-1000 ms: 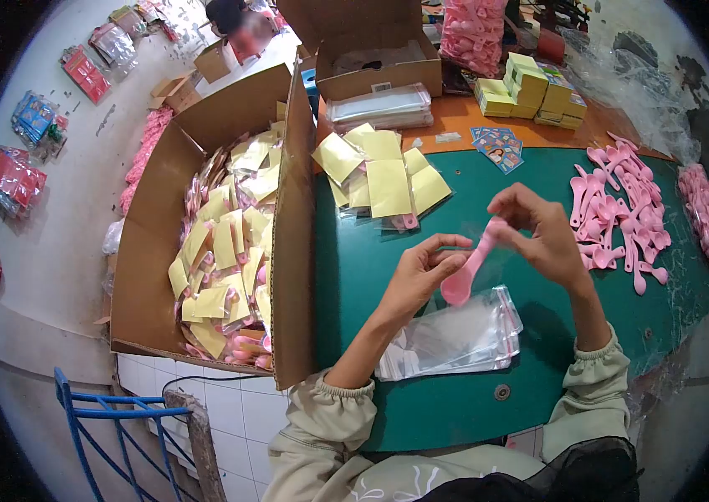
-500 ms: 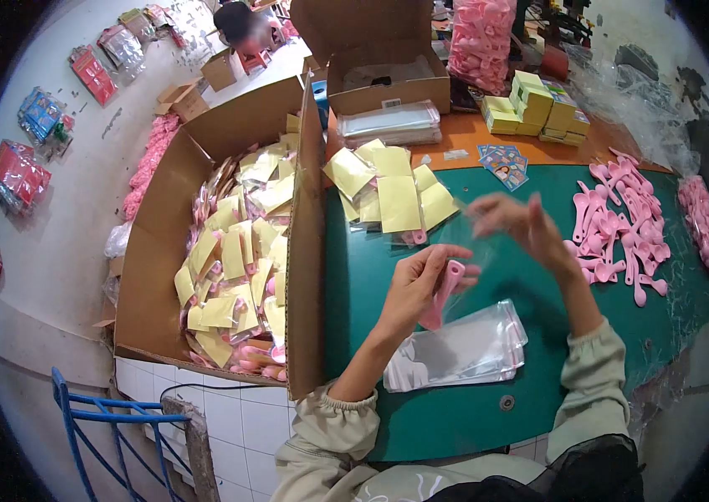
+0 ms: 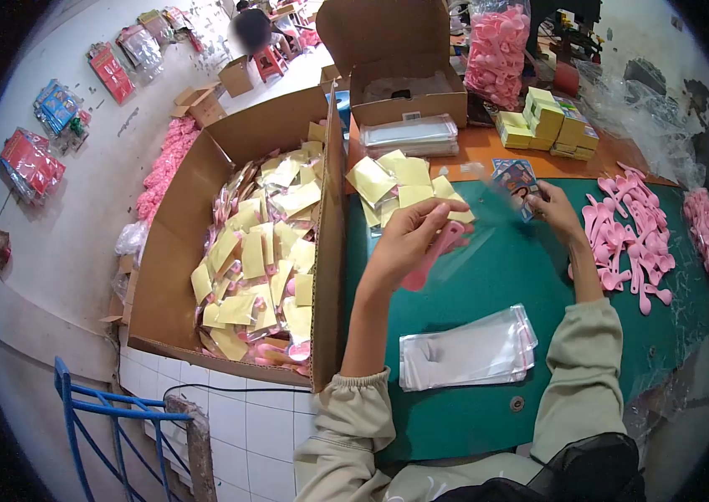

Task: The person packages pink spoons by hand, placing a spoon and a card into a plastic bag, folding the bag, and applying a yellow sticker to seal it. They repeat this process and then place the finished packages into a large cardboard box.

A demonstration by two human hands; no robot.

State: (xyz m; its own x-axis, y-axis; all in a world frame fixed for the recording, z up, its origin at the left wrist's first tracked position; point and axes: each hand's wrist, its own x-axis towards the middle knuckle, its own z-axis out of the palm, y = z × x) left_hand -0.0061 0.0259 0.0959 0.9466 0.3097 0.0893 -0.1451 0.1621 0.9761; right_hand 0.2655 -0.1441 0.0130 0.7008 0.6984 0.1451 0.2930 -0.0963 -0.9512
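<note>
A pink spoon (image 3: 428,261) in a clear plastic bag is in my left hand (image 3: 411,234), its handle end between the fingers. The bag's open part stretches to the right. My right hand (image 3: 557,209) pinches blue printed cards (image 3: 515,182) beside the bag. Yellow-backed packets (image 3: 400,180) lie just beyond my left hand. Flat clear bags (image 3: 467,350) are stacked on the green table (image 3: 463,293) below both hands. Loose pink spoons (image 3: 630,234) form a pile to the right of my right hand.
A large cardboard box (image 3: 329,251) of packed packets stands at the left. At the back are an open carton (image 3: 409,105), a bag of pink spoons (image 3: 496,58) and stacks of cards (image 3: 542,121). Another person (image 3: 254,32) is far back, near a red stool.
My right hand has moved back and now holds blue cards. My left hand has moved a little up with the bagged spoon. The whole view has shifted slightly.
</note>
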